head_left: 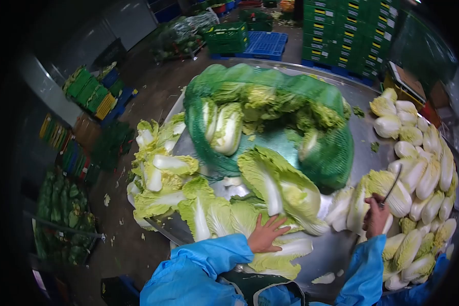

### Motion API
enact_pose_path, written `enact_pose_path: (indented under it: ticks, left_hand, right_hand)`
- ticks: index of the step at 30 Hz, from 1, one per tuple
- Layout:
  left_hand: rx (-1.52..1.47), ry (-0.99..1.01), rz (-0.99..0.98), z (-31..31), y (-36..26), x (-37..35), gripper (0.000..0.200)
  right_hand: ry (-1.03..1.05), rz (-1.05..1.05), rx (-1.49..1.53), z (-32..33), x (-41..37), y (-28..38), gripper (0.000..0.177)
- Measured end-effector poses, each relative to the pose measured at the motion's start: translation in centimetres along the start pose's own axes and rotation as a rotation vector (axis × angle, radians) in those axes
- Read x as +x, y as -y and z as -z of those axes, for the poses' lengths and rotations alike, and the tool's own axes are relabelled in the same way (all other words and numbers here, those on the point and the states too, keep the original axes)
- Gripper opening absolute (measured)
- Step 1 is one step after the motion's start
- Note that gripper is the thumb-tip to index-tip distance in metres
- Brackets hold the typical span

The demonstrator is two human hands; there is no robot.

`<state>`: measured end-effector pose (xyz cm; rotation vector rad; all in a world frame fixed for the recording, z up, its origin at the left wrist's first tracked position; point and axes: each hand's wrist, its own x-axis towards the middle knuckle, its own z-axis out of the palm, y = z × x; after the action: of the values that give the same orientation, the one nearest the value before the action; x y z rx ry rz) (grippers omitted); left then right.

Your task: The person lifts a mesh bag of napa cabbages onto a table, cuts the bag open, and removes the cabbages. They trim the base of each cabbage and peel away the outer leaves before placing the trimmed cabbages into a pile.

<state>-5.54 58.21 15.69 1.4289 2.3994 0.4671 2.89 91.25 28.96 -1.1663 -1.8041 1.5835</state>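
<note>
My left hand [266, 234] lies with fingers spread on loose cabbage leaves [285, 249] at the front of the metal table. Just beyond it leans a leafy napa cabbage [283, 188], its outer leaves splayed. In my right hand [376, 217] is a knife [393, 184], its thin blade pointing up and away. That hand is beside a pale napa cabbage [361, 206]. Behind, a green mesh bag [331, 158] gapes toward me with several napa cabbages [227, 128] inside.
Trimmed cabbages [427, 176] are piled along the table's right side. Loose leaves [160, 171] heap at the left edge. Beyond the table [359, 135] stand stacked green crates [341, 38] and a blue pallet [265, 43]. Another blue sleeve [427, 286] shows at lower right.
</note>
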Motion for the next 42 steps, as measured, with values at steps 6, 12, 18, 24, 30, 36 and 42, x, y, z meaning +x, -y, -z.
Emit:
enact_pose_path:
  ticks: [6, 12, 18, 24, 30, 36, 42]
  left_hand:
    - [-0.008, 0.017, -0.089, 2.8, 11.2, -7.0, 0.069]
    - [0.093, -0.017, -0.176, 8.4, 28.1, -17.5, 0.059]
    - [0.222, 0.143, -0.252, 16.7, 41.4, -21.8, 0.059]
    - [0.313, -0.055, 0.268, 23.0, 48.7, -23.8, 0.05]
    - [-0.065, -0.243, 0.099, 21.8, 32.5, -14.3, 0.065]
    - [0.026, 0.099, 0.102, 15.5, 35.4, -14.5, 0.08]
    - [0.128, 0.042, 0.295, 22.1, 45.4, -16.8, 0.078]
  right_hand:
    - [0.355, 0.088, -0.013, -14.5, 0.4, -5.2, 0.04]
    - [0.568, 0.068, -0.018, -25.1, -7.5, -9.6, 0.055]
    - [0.69, -0.151, 0.127, -36.3, -19.6, -7.6, 0.058]
    - [0.789, -0.091, 0.063, -38.8, -19.0, -6.0, 0.046]
    - [0.359, -0.157, 0.195, -39.7, -13.4, -1.3, 0.035]
    - [0.324, -0.065, 0.183, -46.3, -4.3, 1.4, 0.06]
    - [0.368, 0.039, 0.019, -50.1, -1.1, 0.1, 0.078]
